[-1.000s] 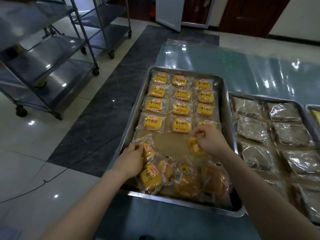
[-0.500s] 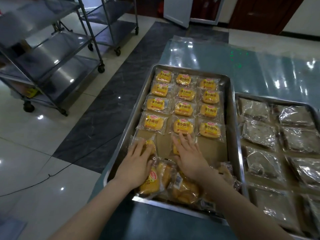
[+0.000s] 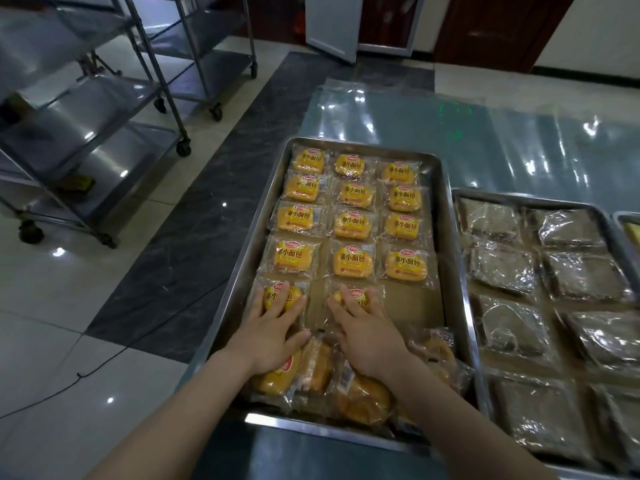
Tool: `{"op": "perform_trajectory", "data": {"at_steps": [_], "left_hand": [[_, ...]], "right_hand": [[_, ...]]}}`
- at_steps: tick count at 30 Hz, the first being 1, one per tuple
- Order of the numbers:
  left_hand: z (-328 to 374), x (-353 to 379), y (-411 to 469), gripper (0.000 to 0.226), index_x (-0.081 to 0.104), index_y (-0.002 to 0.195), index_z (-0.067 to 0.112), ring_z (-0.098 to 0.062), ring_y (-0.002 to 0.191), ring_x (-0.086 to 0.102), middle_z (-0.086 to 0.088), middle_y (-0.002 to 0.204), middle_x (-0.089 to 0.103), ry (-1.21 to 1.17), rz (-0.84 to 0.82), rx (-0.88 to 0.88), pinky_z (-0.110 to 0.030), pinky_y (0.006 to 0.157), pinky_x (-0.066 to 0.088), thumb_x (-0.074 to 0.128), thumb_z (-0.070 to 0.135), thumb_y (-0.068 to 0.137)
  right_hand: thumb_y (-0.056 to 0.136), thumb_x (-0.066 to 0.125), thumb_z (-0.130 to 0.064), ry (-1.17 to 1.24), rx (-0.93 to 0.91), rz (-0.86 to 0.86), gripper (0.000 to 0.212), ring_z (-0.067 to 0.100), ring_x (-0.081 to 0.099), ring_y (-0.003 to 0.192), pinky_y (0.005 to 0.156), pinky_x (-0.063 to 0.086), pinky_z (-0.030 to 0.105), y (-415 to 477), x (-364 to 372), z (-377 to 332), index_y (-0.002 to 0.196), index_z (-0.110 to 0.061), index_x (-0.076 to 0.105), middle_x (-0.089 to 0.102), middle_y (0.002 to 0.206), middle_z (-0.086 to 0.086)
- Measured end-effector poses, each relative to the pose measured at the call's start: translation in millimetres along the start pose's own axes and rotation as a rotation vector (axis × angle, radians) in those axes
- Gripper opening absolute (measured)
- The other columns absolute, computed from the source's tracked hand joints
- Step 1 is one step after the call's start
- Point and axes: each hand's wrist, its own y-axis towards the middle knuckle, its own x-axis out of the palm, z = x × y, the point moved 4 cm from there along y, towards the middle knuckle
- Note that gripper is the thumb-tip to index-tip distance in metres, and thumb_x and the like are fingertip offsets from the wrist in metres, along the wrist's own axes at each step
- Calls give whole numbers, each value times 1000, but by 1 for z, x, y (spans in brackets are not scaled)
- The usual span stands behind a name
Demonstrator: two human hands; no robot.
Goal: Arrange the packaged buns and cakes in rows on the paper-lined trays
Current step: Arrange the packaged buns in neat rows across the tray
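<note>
Left hand (image 3: 273, 332) flat, fingers straight, pressing bun packet (image 3: 282, 296) in fifth row of steel tray (image 3: 457, 271); right hand (image 3: 367, 330) likewise flat on middle packet (image 3: 358, 296); loose buns (image 3: 360, 396) heaped at near end.

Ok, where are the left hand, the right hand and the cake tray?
left hand (image 3: 273, 331): head view, back of the hand.
right hand (image 3: 367, 337): head view, back of the hand.
cake tray (image 3: 536, 201): head view, bare far rim.

trays (image 3: 247, 261) 3 | rowed buns (image 3: 352, 261) beyond fingers (image 3: 283, 296) 12 | buns under fingers (image 3: 359, 294) 2 | heaped buns (image 3: 360, 400) behind fingers: uncountable | cakes (image 3: 502, 268) right of fingers 8 visible | racks (image 3: 104, 98) 2
</note>
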Motion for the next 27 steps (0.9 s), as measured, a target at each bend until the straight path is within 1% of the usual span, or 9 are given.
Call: {"op": "perform_trajectory", "data": {"at_steps": [4,8,9,11,13,15,22,25,27], "left_hand": [[3,-9,2,67,-13,140,48,-21,133,-36,15,145,-32,16,39,51,-49,113,-3,27,65,89],[6,-16,-18,61,-10,139,46,-10,138,-24,15,151,-22,-136,252,137,-38,113,0,27,56,92],[5,-16,-25,63,-6,142,44,-8,139,-20,16,152,-19,-184,289,139,-37,114,2,31,54,93],[2,-11,-40,67,3,146,40,-6,142,-9,17,154,-12,-263,315,130,-36,115,11,41,50,92],[-1,-5,-54,70,10,147,39,-7,142,4,17,156,-4,-308,313,136,-34,114,18,50,48,90],[-6,1,-64,76,14,148,37,-9,141,12,15,156,2,-301,316,130,-33,113,21,56,49,86],[-22,14,-69,84,17,147,27,-16,130,31,5,146,33,-208,328,18,-34,103,36,61,54,80],[-23,15,-66,86,14,149,30,-16,128,34,4,144,37,-213,328,40,-34,102,38,66,44,81],[-25,15,-65,88,10,149,30,-17,132,32,2,147,34,-187,322,65,-36,105,35,67,37,82]], "right_hand": [[98,35,-38,79,19,-46,59,38,-11,144,113,12,57,2,-8,1,150,-37,8,-8,159,-10],[96,39,-45,102,-3,33,64,32,-19,143,114,-2,51,-10,-16,2,149,-43,2,-10,158,-9],[96,40,-47,120,5,66,64,29,-16,144,115,-2,49,-15,-19,2,149,-43,5,-6,159,-9],[94,42,-50,146,21,95,60,23,3,146,116,10,47,-27,-21,1,147,-39,18,12,158,-7],[91,44,-53,144,17,106,55,17,28,136,113,27,42,-39,-21,-2,142,-34,34,34,148,-7],[91,44,-55,154,27,126,50,12,39,124,105,36,37,-48,-20,-6,135,-32,44,44,137,-10],[97,40,-40,121,86,206,24,9,49,106,95,43,37,-64,-12,-19,107,-32,61,57,113,-11],[97,40,-36,112,98,264,24,7,52,97,87,44,30,-69,-11,-21,97,-31,63,60,102,-13],[97,40,-32,67,120,276,25,9,54,90,77,39,26,-72,-12,-20,91,-29,64,61,94,-12]]}}
